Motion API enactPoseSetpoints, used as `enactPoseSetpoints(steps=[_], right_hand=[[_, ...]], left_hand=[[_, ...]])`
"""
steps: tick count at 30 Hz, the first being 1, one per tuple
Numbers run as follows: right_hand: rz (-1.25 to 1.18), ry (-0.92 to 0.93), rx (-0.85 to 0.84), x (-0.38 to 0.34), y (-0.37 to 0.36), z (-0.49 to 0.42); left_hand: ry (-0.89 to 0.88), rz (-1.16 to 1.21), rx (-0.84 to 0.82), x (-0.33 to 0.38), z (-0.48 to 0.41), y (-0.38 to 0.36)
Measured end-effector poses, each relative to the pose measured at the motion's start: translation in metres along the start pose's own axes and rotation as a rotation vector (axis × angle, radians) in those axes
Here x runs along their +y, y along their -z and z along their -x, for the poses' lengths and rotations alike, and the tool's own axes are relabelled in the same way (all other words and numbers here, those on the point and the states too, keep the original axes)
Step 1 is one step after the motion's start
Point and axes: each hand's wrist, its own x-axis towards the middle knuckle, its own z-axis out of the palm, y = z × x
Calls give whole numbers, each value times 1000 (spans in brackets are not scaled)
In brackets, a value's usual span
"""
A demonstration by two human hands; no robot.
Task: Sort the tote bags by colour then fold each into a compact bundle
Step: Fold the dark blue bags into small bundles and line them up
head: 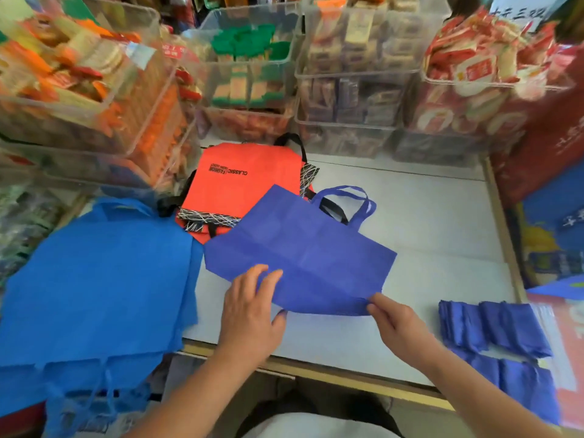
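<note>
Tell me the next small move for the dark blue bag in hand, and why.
Probably fold the near edge up towards the handles. The left hand and right hand pinch that edge of the dark blue bag, which lies unfolded, while folded bundles of its colour sit to the right.

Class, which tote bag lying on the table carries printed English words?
The orange-red tote bag at the back, lettered CLASSIC FASHION; the indigo tote bag and the bright blue bags show none.
</note>
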Motion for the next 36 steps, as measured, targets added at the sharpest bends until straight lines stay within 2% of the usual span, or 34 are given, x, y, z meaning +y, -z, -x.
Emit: enactPoseSetpoints(steps=[2, 5, 7, 9, 12, 17, 19, 22, 25, 27, 29, 33, 36], right_hand=[[-95, -88, 29, 0, 10, 9], [-199, -239, 151, 6, 22, 16], [-206, -334, 235, 16, 26, 18], [-236, -397, 289, 27, 25, 17], [-240, -484, 343, 39, 20, 7], [-182, -580, 358, 48, 17, -28], [-142, -592, 357, 53, 19, -42], [-96, -617, 382, 63, 21, -59], [64, -532, 394, 62, 13, -64], [320, -358, 372, 63, -3, -60], [491, -268, 263, 57, -23, -55], [551, -446, 60, 61, -50, -52], [458, -545, 29, 69, -54, -56]], left_hand=[[-82, -189, -79, -21, -25, 4], [-217, -339, -31, -37, -50, 9], [-278, -310, -28, -36, -57, 13], [-318, -257, -92, -30, -60, 14], [-270, -140, -123, -18, -74, 12], [-312, -288, -52, 7, -106, 6], [-374, -276, -194, 17, -109, -6], [-362, -294, -545, 16, -112, -36], [-343, -383, -684, 7, -119, -59], [-341, -396, -720, 0, -123, -75], [-364, -422, -748, -6, -125, -88], [-412, -433, -773, -15, -128, -108], [-455, -389, -782, -27, -125, -110]])
